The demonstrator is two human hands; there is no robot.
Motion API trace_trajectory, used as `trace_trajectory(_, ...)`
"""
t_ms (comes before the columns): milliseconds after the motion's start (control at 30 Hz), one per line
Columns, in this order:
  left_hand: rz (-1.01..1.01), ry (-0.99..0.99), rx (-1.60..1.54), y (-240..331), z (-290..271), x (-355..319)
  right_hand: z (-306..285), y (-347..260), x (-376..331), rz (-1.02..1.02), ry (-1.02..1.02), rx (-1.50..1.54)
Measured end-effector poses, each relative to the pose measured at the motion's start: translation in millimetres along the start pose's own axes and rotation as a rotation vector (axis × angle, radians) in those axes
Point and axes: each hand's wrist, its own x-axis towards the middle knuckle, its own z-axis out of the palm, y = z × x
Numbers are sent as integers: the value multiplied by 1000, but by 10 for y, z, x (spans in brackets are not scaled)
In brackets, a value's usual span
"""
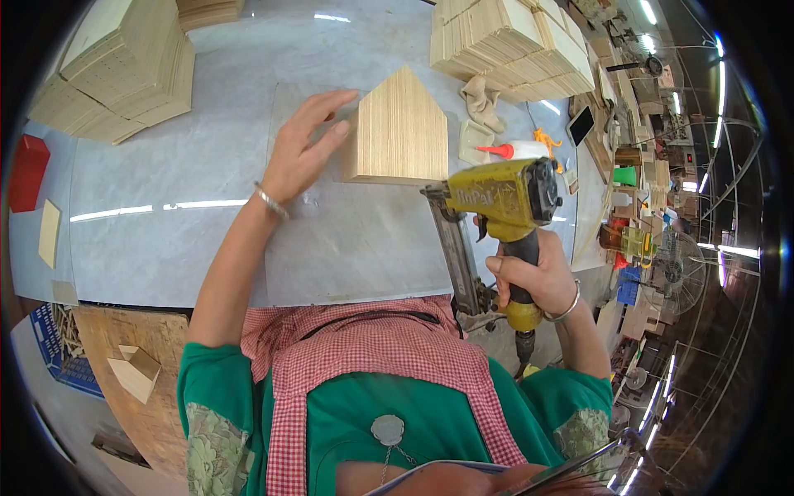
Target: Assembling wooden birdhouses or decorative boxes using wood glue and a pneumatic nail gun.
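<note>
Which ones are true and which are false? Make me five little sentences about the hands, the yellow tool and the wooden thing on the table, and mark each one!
1. The right hand grips a yellow nail gun. True.

2. The left hand holds a hammer. False: it is open beside the wooden piece; I can't tell whether it touches it.

3. The wooden piece comes to a point at its far end, like a little house. True.

4. The white bottle has a blue tip. False: its tip is red.

5. The person's checked apron is red and white. True.
</note>
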Motion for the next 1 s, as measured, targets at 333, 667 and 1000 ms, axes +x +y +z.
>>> trace_trajectory(333, -305, -21, -276, -11, 252, -401, -245, 128, 386, -105, 184, 122)
trace_trajectory(667, -35, 190, 121, 104, 483, -628, -312, 129, 216, -155, 233, 174)
trace_trajectory(1000, -22, 174, 153, 101, 477, -667, -93, 220, 47, -94, 45, 224)
